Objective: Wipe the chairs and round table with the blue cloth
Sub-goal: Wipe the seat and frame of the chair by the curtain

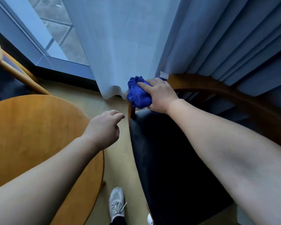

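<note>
My right hand (pixel 161 96) grips the bunched blue cloth (pixel 137 93) and holds it against the left end of a chair's curved wooden backrest (pixel 209 88). That chair has a dark padded seat (pixel 169 159) below my right forearm. My left hand (pixel 104 129) hangs in the air between the round wooden table (pixel 31 135) and the chair, fingers loosely curled, holding nothing. A second wooden chair (pixel 10 65) shows partly at the far left.
A sheer white curtain (pixel 120 46) and a heavier grey-blue curtain (pixel 234 38) hang right behind the chair. A glass door frame (pixel 63 65) runs along the floor at the back. My grey shoe (pixel 116 203) stands in the narrow floor gap between table and chair.
</note>
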Motion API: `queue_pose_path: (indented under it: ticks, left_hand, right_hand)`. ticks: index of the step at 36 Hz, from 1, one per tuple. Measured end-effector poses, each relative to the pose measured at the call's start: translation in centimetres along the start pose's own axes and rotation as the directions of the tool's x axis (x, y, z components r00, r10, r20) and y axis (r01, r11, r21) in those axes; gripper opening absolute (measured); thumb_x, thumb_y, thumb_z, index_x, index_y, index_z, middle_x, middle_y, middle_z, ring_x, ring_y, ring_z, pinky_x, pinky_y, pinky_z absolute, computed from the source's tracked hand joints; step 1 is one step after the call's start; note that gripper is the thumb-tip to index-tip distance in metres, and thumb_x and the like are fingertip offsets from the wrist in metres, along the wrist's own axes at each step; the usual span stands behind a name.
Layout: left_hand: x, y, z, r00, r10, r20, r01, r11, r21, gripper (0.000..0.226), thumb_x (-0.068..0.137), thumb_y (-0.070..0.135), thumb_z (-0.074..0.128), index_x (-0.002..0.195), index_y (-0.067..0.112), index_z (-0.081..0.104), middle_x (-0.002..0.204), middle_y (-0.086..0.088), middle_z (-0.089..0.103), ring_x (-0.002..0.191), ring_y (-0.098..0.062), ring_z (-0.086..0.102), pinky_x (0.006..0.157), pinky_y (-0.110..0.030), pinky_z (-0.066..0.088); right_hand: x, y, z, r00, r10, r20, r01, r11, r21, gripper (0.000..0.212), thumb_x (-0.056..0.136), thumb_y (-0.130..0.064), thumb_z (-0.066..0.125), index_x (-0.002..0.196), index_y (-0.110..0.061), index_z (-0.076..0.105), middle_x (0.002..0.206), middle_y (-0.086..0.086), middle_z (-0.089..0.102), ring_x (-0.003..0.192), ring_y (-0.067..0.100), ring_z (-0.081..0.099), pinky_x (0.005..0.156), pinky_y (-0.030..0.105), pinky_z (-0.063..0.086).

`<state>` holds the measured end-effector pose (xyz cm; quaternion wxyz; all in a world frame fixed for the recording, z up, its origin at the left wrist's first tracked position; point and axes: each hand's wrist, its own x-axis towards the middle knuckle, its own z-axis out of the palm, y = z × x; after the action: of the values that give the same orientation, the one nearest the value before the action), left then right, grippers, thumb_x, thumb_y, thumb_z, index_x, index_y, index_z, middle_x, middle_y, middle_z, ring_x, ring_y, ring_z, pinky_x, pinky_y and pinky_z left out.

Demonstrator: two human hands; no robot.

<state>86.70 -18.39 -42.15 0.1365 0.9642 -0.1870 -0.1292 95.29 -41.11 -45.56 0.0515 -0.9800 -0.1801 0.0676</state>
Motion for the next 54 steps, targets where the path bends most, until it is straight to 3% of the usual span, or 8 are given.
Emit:
queue_pose_path:
  ticks: [9,24,33,50,54]
  left_hand:
    - [1.1,3.0,1.4,0.998,-0.059,0.009,0.059,0.998,0.017,0.045,0.088,0.012,0.048,0.131,0.025,0.052,0.129,0.007,0.055,0.116,-0.015,0.051,0.087,-0.034,0.051]
    - [3.6,8.8,3.3,0.995,-0.094,0.036,0.095,0.995,-0.018,0.047,0.087,0.014,0.048,0.131,0.026,0.052,0.129,0.008,0.053,0.115,-0.017,0.050,0.085,-0.030,0.046]
    - [3.5,11.1,5.5,0.990,-0.124,0.069,0.129,0.988,-0.079,0.044,0.089,0.016,0.052,0.132,0.024,0.052,0.130,0.007,0.053,0.117,-0.017,0.050,0.089,-0.030,0.044]
    - [5.7,15.3,8.3,0.993,-0.032,0.114,0.044,0.994,-0.099,0.049,0.085,0.014,0.050,0.132,0.024,0.051,0.135,0.009,0.050,0.124,-0.016,0.046,0.090,-0.030,0.045]
    - [6.2,16.6,8.4,0.993,0.002,0.122,0.008,0.996,-0.083,0.049,0.085,0.012,0.049,0.132,0.023,0.051,0.135,0.008,0.051,0.124,-0.016,0.046,0.090,-0.030,0.045]
  right_hand:
    - [-0.6,4.8,-0.6,0.998,0.052,0.026,-0.052,0.999,0.012,0.082,0.071,-0.036,0.067,0.147,-0.031,0.035,0.142,0.003,0.045,0.123,0.032,0.042,0.102,0.043,0.038]
    - [-2.4,11.5,-1.2,0.993,0.105,0.051,-0.108,0.992,0.070,0.086,0.071,-0.030,0.070,0.148,-0.031,0.033,0.146,0.004,0.040,0.129,0.030,0.038,0.108,0.041,0.033]
    - [-4.9,15.5,-1.1,0.986,0.167,0.006,-0.167,0.983,0.073,0.086,0.070,-0.035,0.074,0.147,-0.030,0.037,0.137,0.008,0.047,0.124,0.035,0.042,0.105,0.041,0.037]
    - [-10.8,21.8,-1.7,0.926,0.377,0.004,-0.377,0.926,0.028,0.093,0.064,-0.040,0.075,0.147,-0.027,0.036,0.139,0.010,0.047,0.122,0.041,0.047,0.103,0.044,0.041]
    - [-13.2,23.1,-1.6,0.918,0.396,0.011,-0.395,0.918,-0.032,0.095,0.062,-0.040,0.075,0.147,-0.027,0.035,0.136,0.011,0.049,0.118,0.042,0.048,0.096,0.046,0.045]
